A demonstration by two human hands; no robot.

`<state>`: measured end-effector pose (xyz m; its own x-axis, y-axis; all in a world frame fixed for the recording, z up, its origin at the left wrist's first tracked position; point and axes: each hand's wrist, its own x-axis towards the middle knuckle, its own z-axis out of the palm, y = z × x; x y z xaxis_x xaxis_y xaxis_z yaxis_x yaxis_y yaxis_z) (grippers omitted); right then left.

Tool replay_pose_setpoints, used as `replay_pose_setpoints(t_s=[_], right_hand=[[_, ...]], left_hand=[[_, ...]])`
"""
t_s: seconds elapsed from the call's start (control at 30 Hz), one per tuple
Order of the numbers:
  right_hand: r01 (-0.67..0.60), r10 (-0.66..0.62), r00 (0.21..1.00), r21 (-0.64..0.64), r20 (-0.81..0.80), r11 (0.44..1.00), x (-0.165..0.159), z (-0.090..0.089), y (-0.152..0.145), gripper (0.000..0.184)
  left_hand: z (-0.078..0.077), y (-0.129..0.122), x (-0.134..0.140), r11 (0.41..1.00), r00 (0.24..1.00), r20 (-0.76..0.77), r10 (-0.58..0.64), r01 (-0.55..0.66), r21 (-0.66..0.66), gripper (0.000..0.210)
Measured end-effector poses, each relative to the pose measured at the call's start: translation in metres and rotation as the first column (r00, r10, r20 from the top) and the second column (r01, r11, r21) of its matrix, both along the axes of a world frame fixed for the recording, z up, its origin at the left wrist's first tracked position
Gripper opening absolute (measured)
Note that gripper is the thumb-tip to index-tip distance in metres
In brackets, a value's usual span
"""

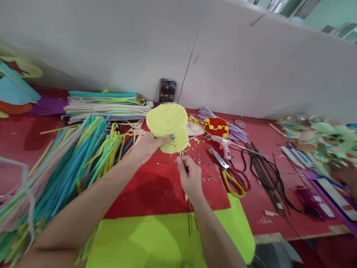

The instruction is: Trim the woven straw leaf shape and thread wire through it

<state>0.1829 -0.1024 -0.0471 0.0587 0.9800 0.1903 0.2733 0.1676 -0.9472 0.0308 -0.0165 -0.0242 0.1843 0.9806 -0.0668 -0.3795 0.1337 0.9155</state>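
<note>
Pinched at its left lower edge by my left hand [156,143] is a pale yellow rounded piece [167,121], covered with rows of what look like pipe cleaners. My left thumb, with a shiny bluish-grey spot at its tip, lies across the front of the piece. Just below, my right hand [190,175] is closed around thin dark wires [189,217], whose ends hang out under the fist. The wires' upper part runs toward the bottom of the yellow piece, but the fingers hide most of it. Yellow scraps [196,140] lie on the table near the piece.
Bundled pipe cleaners [106,108] and a loose heap [67,171] fill the left. Right of my hands lie scissors [228,173], a pink glue gun [223,145], a red-and-yellow piece [216,127] and dark rods [262,175]. Another person's hand [344,171] is at far right.
</note>
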Motion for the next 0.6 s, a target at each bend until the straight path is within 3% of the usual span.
replay_pose_setpoints(t_s=[0.07, 0.17, 0.33, 0.6], right_hand=[[-0.093, 0.066, 0.967, -0.099, -0.244, 0.991, -0.0016, -0.0024, 0.0018, 0.022], [-0.252, 0.118, 0.822, -0.169, -0.556, 0.953, -0.0024, -0.0051, 0.0065, 0.022], [-0.225, 0.117, 0.821, -0.127, -0.559, 0.966, 0.0001, -0.0077, 0.0101, 0.020], [-0.230, 0.115, 0.816, -0.135, -0.567, 0.964, -0.0013, -0.0033, 0.0069, 0.020]], left_hand=[[0.0021, -0.0011, -0.0004, 1.000, 1.000, -0.001, -0.015, 0.015, 0.016, 0.047], [0.0056, -0.0027, -0.0007, 0.999, 0.999, -0.016, -0.039, 0.039, -0.011, 0.043], [0.0046, -0.0030, 0.0012, 0.997, 1.000, -0.010, -0.001, 0.000, -0.073, 0.044], [0.0012, -0.0036, 0.0065, 0.986, 0.988, -0.059, 0.141, -0.135, 0.098, 0.042]])
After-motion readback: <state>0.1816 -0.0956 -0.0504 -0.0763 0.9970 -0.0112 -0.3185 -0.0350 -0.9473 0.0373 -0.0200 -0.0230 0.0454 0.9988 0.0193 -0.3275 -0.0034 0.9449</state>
